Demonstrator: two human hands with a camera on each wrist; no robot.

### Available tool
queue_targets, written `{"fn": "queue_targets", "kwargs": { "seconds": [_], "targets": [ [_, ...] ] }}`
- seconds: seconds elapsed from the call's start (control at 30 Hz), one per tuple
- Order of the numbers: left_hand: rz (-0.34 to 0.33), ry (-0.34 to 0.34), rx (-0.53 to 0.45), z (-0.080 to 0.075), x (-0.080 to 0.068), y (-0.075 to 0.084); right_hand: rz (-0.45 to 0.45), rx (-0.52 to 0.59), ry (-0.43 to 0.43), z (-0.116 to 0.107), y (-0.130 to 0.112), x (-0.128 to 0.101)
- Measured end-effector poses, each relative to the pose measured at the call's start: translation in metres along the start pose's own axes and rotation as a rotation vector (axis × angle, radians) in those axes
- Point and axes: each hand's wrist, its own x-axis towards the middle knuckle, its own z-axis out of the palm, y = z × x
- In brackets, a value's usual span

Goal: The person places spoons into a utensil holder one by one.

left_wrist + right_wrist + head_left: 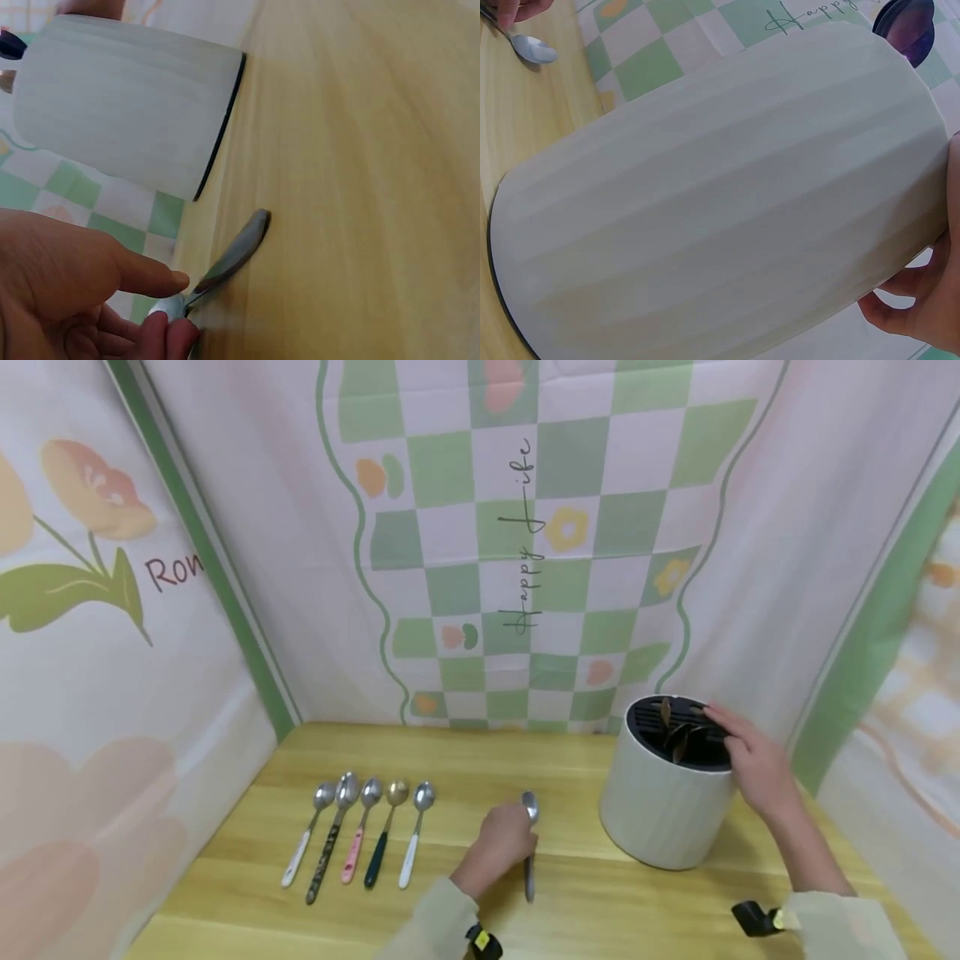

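Observation:
My left hand (510,839) pinches a metal spoon (530,881) near its neck, the fingertips on either side of it. This spoon lies along the wood table, its bowl pointing to the back. In the left wrist view, the fingers hide part of the bowl, and the handle (238,251) sticks out past them. My right hand (761,768) grips the top rim of a ribbed off-white utensil holder (663,810). The holder stands upright, and dark, shiny utensil ends (678,739) show in its black slotted top.
Several spoons lie side by side at the left, including a white-handled one (411,860), a dark green-handled one (378,856), and a pink-handled one (353,856). A printed curtain (300,568) hangs behind the wooden table (585,918) and along both sides.

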Motion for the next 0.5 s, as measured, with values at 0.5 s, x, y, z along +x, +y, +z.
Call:
{"fn": "queue_targets", "kwargs": {
  "seconds": [0.5],
  "targets": [
    [-0.047, -0.075, -0.203, -0.0002, 0.0047, -0.0021, -0.019, -0.015, 0.028, 0.0006, -0.0012, -0.0024]
  ]
}}
